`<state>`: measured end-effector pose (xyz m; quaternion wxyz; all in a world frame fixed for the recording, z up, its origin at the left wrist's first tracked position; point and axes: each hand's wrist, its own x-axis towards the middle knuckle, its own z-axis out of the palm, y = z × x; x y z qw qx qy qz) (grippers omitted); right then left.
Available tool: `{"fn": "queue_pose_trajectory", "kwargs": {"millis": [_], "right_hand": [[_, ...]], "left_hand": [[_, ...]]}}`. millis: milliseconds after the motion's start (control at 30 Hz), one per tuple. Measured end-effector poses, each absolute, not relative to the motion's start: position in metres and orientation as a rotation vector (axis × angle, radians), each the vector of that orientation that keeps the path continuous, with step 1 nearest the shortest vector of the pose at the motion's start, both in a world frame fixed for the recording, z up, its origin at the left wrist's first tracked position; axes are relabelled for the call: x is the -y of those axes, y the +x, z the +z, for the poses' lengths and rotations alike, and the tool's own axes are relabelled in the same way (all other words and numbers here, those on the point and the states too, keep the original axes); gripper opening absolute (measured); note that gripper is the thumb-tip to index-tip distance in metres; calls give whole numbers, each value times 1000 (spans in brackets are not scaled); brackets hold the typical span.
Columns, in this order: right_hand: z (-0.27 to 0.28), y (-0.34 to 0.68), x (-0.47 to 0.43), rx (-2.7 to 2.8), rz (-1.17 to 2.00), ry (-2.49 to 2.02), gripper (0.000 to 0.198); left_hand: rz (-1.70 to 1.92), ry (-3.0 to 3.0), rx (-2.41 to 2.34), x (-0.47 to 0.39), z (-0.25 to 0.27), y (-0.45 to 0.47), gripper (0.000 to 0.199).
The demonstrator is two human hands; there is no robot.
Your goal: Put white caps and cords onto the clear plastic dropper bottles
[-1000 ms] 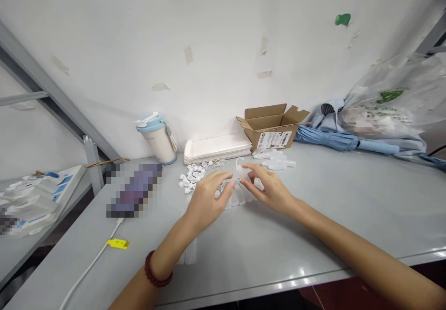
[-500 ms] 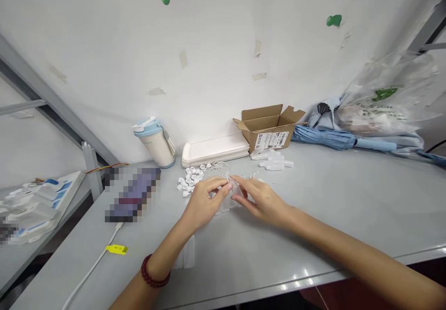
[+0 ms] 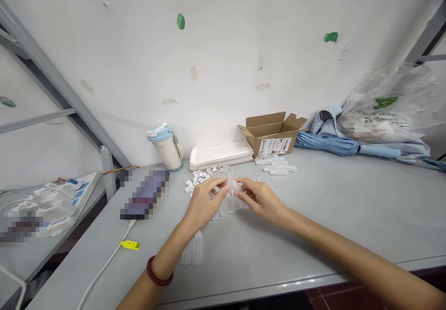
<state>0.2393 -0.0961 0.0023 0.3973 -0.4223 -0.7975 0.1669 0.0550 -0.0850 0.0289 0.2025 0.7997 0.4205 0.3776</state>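
My left hand (image 3: 205,203) and my right hand (image 3: 265,203) meet over the desk around one small translucent plastic bottle (image 3: 234,186). Left thumb and forefinger pinch at its left side near the top, where a thin white loop shows. The right thumb and fingers grip its right side. Below my hands lie several similar bottles (image 3: 227,206), partly covered. Two more bottles (image 3: 197,248) rest beside my left forearm. Small white caps (image 3: 199,178) sit in a pile behind my left hand, with white strings (image 3: 223,171) next to them.
At the back are a stack of white trays (image 3: 223,154), an open cardboard box (image 3: 268,138), several bottles (image 3: 278,167) and a cup (image 3: 167,150). A phone (image 3: 146,194) with a cable lies left. A blue umbrella (image 3: 327,143) and plastic bag (image 3: 390,110) are right.
The view has shifted, so the desk things appear slightly lower and farther right. My right fingertips have drawn back from the bottle's top to its side. The bottle stays between both hands.
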Motion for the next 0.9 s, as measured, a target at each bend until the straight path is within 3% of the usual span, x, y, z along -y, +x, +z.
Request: {"fn": "queue_pose_trajectory", "kwargs": {"millis": [233, 633, 800, 900], "right_hand": [[-1, 217, 105, 2003, 624, -1070, 26], [-3, 194, 133, 1985, 964, -1034, 23], [0, 201, 139, 2224, 955, -859, 34], [0, 203, 140, 2339, 905, -838, 30]], "left_hand": [[1022, 2838, -1055, 124, 21, 34, 54], [1061, 2734, -1282, 162, 1, 17, 50], [877, 2450, -1279, 177, 1, 1, 54], [753, 2347, -1289, 181, 1, -5, 53]]}}
